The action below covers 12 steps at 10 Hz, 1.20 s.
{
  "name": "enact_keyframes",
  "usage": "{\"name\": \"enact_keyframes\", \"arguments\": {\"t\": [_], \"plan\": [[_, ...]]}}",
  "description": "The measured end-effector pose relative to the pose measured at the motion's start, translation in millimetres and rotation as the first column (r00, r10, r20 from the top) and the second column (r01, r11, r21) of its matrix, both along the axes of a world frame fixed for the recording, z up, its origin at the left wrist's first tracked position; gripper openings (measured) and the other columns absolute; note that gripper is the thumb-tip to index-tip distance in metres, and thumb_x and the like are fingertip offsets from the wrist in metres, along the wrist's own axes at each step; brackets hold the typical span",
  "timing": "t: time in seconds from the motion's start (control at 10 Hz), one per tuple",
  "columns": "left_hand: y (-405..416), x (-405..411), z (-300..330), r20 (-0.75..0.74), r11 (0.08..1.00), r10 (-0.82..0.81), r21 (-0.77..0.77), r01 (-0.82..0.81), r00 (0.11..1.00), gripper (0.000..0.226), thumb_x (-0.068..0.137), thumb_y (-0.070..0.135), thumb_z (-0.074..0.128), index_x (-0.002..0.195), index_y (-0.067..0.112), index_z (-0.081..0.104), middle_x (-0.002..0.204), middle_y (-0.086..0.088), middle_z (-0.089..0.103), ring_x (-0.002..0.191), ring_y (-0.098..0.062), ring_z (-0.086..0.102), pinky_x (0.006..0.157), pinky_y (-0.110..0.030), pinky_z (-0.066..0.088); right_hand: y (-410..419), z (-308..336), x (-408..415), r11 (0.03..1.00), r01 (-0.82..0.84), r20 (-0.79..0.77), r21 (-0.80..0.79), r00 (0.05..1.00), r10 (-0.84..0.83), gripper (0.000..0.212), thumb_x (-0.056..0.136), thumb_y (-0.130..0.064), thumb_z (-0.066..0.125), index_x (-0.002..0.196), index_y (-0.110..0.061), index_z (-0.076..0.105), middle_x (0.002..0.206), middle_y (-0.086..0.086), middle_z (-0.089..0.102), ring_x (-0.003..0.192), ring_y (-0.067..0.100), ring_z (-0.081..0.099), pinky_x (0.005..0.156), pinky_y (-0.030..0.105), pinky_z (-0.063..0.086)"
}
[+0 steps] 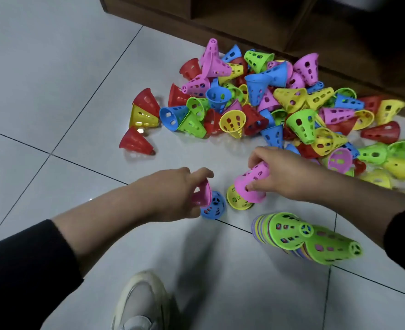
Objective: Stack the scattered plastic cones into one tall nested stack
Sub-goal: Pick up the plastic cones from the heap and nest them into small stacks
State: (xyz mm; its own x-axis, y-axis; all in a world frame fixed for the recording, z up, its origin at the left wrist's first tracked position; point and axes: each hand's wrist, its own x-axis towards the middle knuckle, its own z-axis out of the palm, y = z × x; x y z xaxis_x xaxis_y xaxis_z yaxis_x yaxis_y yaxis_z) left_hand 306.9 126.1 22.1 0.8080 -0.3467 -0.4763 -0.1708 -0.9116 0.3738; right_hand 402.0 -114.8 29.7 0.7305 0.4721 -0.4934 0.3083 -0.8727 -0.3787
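Two hands busy: left hand point(173, 194) pinches pink cone point(202, 192) above blue cone point(214, 206); right hand point(282, 172) grips second pink cone point(252, 183) over yellow cone point(238, 198); nesting step; next, carry pairs to green-topped stack point(289, 232)

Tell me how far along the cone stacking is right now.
Early on. Done: a nested stack with green cones on top stands near the person, though motion blur doubles it. In hand: the left hand holds a pink cone over a blue cone; the right hand grips another pink cone above a yellow cone. Left: the big loose pile on the tiled floor.
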Motion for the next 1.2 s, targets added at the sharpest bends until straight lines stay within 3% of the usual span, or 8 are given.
{"name": "enact_keyframes", "arguments": {"t": [0.2,0.3,0.4,0.5,0.6,0.8,1.1,1.2], "plan": [[-49.6,15.1,-29.0,0.069,0.959,-0.165,0.246,0.144,0.984,0.088,0.092,0.037,0.060,0.158,0.027,0.003,0.122,-0.013,0.055,0.105,-0.032,0.058,0.073,-0.033,0.042,-2.2,-22.4,-19.5,0.996,-0.058,-0.053,-0.071,0.997,0.054,0.049,0.083,-0.043,0.074,0.124,-0.027,0.053,0.120,-0.004,0.054,0.106,0.014,0.056,0.087,0.031,0.045],[-47.4,14.0,-36.1,0.103,0.988,-0.105,0.120,0.093,0.989,0.087,0.091,0.042,0.060,0.158,0.026,0.006,0.144,-0.016,0.043,0.117,-0.036,0.054,0.092,-0.040,0.048,-14.0,-22.0,-18.3,0.998,0.052,-0.029,-0.035,0.998,-0.053,0.039,0.090,-0.046,0.065,0.123,-0.027,0.057,0.121,-0.006,0.060,0.107,0.014,0.059,0.090,0.033,0.049],[-27.5,6.7,-39.6,0.228,0.977,0.188,-0.143,-0.159,0.955,0.073,0.092,0.051,0.058,0.153,0.030,0.024,0.133,-0.004,0.056,0.113,-0.026,0.058,0.089,-0.037,0.050,-26.2,-14.8,-15.9,0.983,0.183,-0.014,0.010,0.983,-0.183,0.033,0.090,-0.044,0.065,0.117,-0.025,0.060,0.116,-0.006,0.064,0.101,0.016,0.062,0.090,0.038,0.051],[8.7,2.0,-56.5,0.162,0.729,0.667,-0.345,-0.591,0.727,0.060,0.094,0.047,0.057,0.146,0.030,0.032,0.094,0.009,0.065,0.092,-0.023,0.064,0.079,-0.036,0.051,-28.8,-8.7,-16.2,0.969,0.246,-0.005,0.002,0.969,-0.246,0.031,0.091,-0.042,0.066,0.115,-0.024,0.061,0.105,-0.006,0.064,0.095,0.017,0.063,0.087,0.037,0.052],[58.4,5.1,-81.0,0.059,0.390,0.913,-0.416,-0.822,0.404,0.057,0.090,0.044,0.057,0.140,0.033,0.031,0.083,0.004,0.067,0.082,-0.028,0.067,0.077,-0.042,0.056,-20.3,-9.5,-12.1,0.971,0.240,-0.004,-0.002,0.971,-0.240,0.030,0.094,-0.040,0.061,0.120,-0.025,0.057,0.098,-0.011,0.060,0.083,0.011,0.059,0.066,0.027,0.046],[101.8,26.8,-93.5,-0.259,0.077,0.949,-0.369,-0.926,0.182,0.060,0.095,0.035,0.050,0.149,0.022,0.027,0.087,-0.013,0.071,0.055,-0.024,0.063,0.049,-0.027,0.047,24.2,-33.1,5.7,0.988,0.146,0.077,-0.045,0.987,-0.143,0.048,0.101,-0.035,0.048,0.146,-0.027,0.034,0.093,0.006,0.067,0.080,0.025,0.061,0.071,0.037,0.049],[105.8,33.7,-118.0,-0.351,0.085,0.908,-0.383,-0.920,0.230,0.023,0.099,0.026,0.051,0.111,0.007,0.057,0.081,-0.017,0.069,0.049,-0.023,0.060,0.040,-0.024,0.046,73.2,-88.9,59.0,0.965,0.165,0.218,-0.205,0.969,-0.120,0.063,0.098,-0.012,0.040,0.156,-0.010,0.015,0.093,0.012,0.062,0.062,0.027,0.053,0.060,0.033,0.041],[103.6,25.5,-115.1,-0.380,0.080,0.883,-0.455,-0.887,0.275,0.021,0.100,0.027,0.053,0.105,0.008,0.059,0.084,-0.015,0.072,0.060,-0.024,0.068,0.049,-0.032,0.054,66.9,-98.3,69.5,0.951,0.218,0.217,-0.218,0.961,-0.171,0.038,0.099,-0.012,0.038,0.136,-0.008,0.043,0.107,0.019,0.061,0.093,0.038,0.062,0.072,0.036,0.044]]}}
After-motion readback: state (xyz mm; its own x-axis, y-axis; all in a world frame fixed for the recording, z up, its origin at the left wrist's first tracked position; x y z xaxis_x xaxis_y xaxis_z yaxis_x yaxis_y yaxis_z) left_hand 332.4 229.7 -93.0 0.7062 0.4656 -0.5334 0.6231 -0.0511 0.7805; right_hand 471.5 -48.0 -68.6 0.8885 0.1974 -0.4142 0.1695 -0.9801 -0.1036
